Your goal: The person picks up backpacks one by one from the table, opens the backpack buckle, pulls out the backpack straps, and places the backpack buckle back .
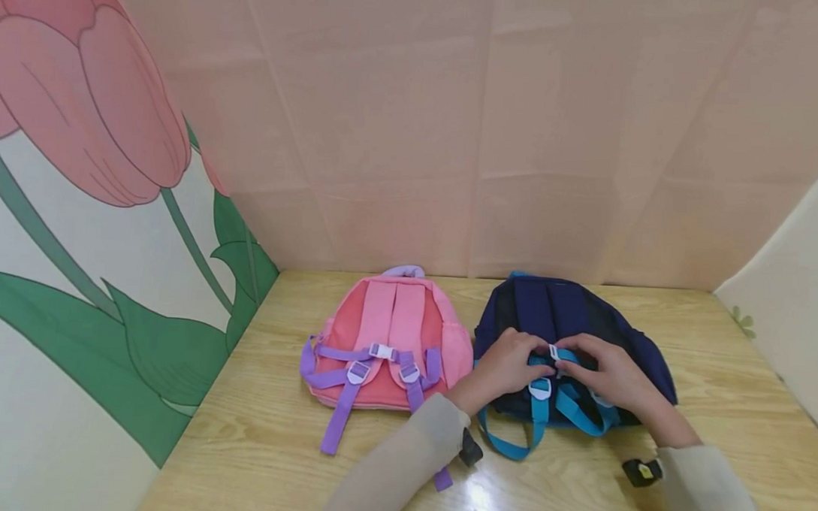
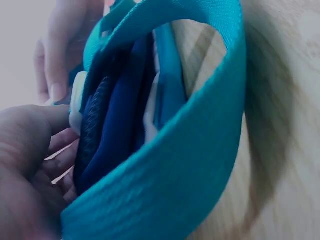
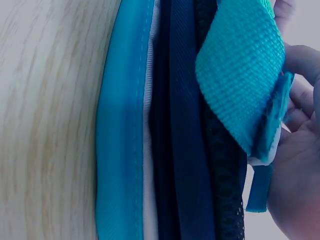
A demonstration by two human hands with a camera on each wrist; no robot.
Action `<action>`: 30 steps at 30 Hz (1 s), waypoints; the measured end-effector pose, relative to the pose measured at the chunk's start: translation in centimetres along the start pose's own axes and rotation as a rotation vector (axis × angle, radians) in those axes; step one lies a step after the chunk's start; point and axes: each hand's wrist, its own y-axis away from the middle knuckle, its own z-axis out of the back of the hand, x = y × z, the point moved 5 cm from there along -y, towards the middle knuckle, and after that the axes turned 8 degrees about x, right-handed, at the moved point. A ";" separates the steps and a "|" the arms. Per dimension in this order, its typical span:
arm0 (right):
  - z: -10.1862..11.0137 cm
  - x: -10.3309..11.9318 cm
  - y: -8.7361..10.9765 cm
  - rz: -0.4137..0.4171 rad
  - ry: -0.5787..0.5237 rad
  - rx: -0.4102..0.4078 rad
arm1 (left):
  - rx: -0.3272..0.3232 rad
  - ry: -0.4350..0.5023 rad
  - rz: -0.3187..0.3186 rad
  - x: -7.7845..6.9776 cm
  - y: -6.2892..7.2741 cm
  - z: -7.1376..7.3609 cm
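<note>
A navy backpack [image 1: 563, 302] lies with its shoulder straps facing up. Over its middle my left hand [image 1: 510, 364] and right hand [image 1: 611, 368] meet fingertip to fingertip at a small white buckle [image 1: 554, 352] on the turquoise chest strap [image 1: 568, 356]. In the left wrist view my left thumb and fingers pinch a white buckle part [image 2: 77, 100], and a turquoise webbing loop [image 2: 200, 140] hangs close in front. My right hand [image 3: 300, 175] pinches the buckle and strap from the other side; its fingertips are partly hidden behind the webbing.
Left of the navy bag lies a pink backpack [image 1: 410, 304] with purple straps, its white chest buckle [image 1: 382, 351] fastened. Both bags rest on a wooden table [image 1: 253, 445] against a pinkish backdrop [image 1: 481, 138]. A tulip-print panel [image 1: 98, 237] borders the left side.
</note>
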 end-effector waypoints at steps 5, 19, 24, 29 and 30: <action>0.2 0.0 0.2 -0.021 -0.026 0.018 | -0.032 0.003 -0.005 -0.1 -0.3 -0.4; 0.7 -0.7 0.7 -0.082 -0.042 0.039 | -0.048 0.131 -0.046 0.3 -0.1 0.1; 0.8 -0.8 0.9 -0.069 -0.055 0.032 | -0.051 0.128 -0.049 0.4 -0.2 0.0; 0.9 -1.0 1.1 -0.102 -0.046 0.041 | -0.049 0.126 -0.050 0.5 -0.2 0.0; 0.9 -1.1 1.1 -0.109 -0.041 0.043 | -0.049 0.125 -0.049 0.5 -0.2 0.0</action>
